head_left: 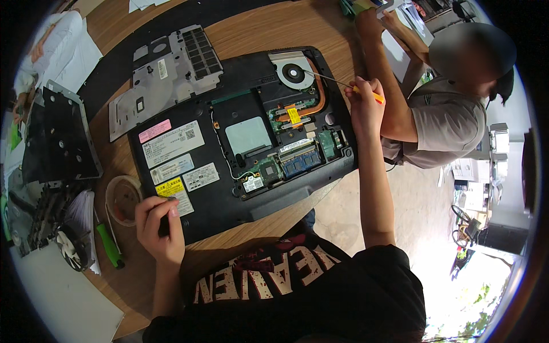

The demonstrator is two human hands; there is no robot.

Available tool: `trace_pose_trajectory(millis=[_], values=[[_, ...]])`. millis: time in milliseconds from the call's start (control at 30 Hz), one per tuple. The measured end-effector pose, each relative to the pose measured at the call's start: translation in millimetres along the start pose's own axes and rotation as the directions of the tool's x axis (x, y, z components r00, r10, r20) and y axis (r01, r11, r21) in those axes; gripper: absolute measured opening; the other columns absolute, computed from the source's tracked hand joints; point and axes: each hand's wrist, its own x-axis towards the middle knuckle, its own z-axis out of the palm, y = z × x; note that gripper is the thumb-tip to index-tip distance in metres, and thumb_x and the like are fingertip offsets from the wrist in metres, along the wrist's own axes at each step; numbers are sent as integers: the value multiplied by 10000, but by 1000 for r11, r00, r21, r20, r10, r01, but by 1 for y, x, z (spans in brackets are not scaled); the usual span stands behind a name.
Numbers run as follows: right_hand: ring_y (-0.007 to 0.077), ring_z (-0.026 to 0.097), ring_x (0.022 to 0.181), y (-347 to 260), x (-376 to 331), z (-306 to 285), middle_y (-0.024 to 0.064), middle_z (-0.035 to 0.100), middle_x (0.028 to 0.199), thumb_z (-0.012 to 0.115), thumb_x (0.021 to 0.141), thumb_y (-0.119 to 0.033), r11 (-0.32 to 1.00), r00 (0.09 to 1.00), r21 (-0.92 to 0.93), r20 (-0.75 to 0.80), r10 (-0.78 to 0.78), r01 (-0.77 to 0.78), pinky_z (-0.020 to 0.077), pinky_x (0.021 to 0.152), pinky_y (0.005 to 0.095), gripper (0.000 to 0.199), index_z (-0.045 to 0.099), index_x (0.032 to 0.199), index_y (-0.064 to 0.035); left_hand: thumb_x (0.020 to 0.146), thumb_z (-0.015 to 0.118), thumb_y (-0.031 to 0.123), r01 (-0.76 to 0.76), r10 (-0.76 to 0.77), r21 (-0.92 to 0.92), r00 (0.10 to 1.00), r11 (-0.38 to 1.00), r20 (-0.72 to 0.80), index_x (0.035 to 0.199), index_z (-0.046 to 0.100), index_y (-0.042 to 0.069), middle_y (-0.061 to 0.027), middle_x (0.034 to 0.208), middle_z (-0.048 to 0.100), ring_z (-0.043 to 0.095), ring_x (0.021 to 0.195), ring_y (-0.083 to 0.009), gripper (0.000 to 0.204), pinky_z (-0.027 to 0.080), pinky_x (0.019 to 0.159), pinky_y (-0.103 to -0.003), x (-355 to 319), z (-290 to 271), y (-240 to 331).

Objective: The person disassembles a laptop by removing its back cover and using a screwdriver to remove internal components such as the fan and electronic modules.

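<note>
opened laptop (240, 143) lies bottom-up on the round wooden tabletop (257, 28), its cover panel (166, 74) off and set just behind it. left hand (161, 224) is clamped on the near left corner, fingers curled over the edge; right hand (365, 106) is closed on a yellow-handled screwdriver (343, 83) with its thin shaft reaching to the fan (293, 71). best judged: keep the left hand pinning the case, hold the tip square in the fan screw, and turn slowly so it doesn't slip onto the copper heat pipe (317, 97).
</note>
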Motion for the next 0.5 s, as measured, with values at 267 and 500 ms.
trace_pose_trajectory(millis=[267,500], values=[[176,505,536,1,11,-34,73,490,672,557,777,30,922,928,282,332,167,-267,413,448,260,224,392,676,-82,820,565,12,37,-37,-6,999,999,17,852,613,5,-91,898,555,547,837,-219,58,422,775,-313,-1,-1,2],[193,585,591,2,5,-15,106,559,758,577,813,-6,993,993,103,114,43,-55,497,518,241,218,405,696,-69,829,562,24,17,-17,17,999,1000,27,854,612,5,-92,900,550,544,833,-220,59,423,763,-316,0,0,1]])
